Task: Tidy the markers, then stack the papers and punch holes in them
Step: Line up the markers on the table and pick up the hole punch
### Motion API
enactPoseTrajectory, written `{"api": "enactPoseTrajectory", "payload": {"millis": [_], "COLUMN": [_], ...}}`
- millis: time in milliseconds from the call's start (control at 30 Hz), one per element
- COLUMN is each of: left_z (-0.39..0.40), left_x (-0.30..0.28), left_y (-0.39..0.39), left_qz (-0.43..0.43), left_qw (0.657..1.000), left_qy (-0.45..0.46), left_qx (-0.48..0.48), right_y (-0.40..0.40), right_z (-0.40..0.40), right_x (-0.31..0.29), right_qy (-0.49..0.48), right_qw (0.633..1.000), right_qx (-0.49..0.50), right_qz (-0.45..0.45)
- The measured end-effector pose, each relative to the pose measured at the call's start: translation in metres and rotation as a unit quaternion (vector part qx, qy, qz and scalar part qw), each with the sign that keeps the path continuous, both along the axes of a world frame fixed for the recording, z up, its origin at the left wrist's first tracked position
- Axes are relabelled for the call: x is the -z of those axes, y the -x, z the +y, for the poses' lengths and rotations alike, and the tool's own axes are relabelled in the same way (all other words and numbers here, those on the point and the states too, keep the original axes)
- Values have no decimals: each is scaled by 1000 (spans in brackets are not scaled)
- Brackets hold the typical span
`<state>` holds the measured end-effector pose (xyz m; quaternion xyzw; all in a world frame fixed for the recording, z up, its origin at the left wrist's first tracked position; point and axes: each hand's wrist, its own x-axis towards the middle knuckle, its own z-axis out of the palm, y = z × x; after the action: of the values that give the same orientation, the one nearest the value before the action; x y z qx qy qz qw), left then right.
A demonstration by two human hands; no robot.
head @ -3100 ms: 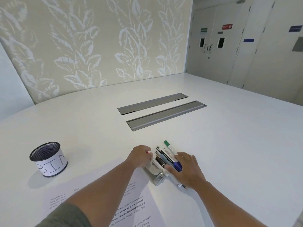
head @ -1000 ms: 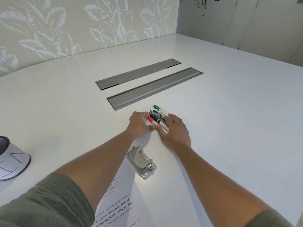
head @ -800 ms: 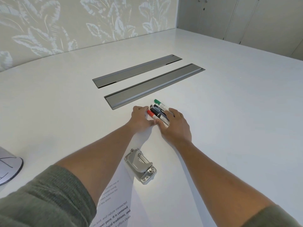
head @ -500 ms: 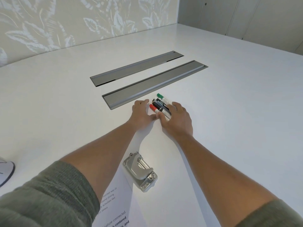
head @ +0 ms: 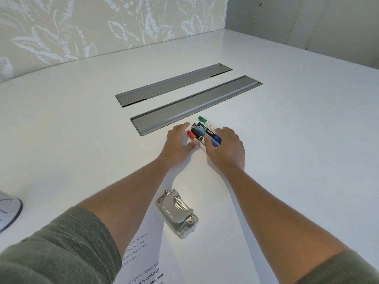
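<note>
The left hand (head: pixel 178 143) and the right hand (head: pixel 226 149) lie flat on a white table (head: pixel 297 140), fingers spread and gripping nothing, cupping a small bundle of markers (head: pixel 203 133) from either side. Both forearms reach in from six o'clock, with grey-green sleeves pushed up near the elbows.

The table fills nearly the whole view. At twelve o'clock from the hands, two long grey metal cable hatches (head: pixel 194 101) sit flush in the tabletop, side by side and slanting toward one o'clock. The nearer one lies just beyond the left fingertips.

A printed sheet of paper (head: pixel 143 261) lies at six o'clock, partly under the left forearm, with only some lines of text showing.

A grey metal hole punch (head: pixel 177 214) rests between the forearms, touching the paper's right edge.

The markers lie side by side on the table, caps pointing to eleven o'clock: red nearest the left hand, then black, blue, and green farthest out.

At nine o'clock, the edge of a white-wrapped cup (head: pixel 9 212) is cut off by the frame.
</note>
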<state>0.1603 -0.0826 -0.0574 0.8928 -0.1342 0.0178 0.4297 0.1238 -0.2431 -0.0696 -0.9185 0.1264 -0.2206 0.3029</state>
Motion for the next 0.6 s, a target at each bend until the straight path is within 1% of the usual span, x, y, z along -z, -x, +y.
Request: {"api": "enactPoseTrajectory", "payload": {"millis": [233,333,467,600], "left_z": [0,1,5,11], "left_x": [0,2,2,-2], "left_y": [0,2,6,16], "left_qz": [2,10,9,31], "left_qw": [1000,1000,1000,998], "left_qy": [-3,24,27,53], "left_qx": [0,-11,-7,-10], "right_y": [2,4,9,16], "right_z": [0,1,3,5], "right_x": [-1,-1,-4,-6], "right_qy": [9,17,54,102], "right_qw": [1000,1000,998,994], "right_qx": [1,1,3,-13], "right_qz": [0,-6,-22,-21]}}
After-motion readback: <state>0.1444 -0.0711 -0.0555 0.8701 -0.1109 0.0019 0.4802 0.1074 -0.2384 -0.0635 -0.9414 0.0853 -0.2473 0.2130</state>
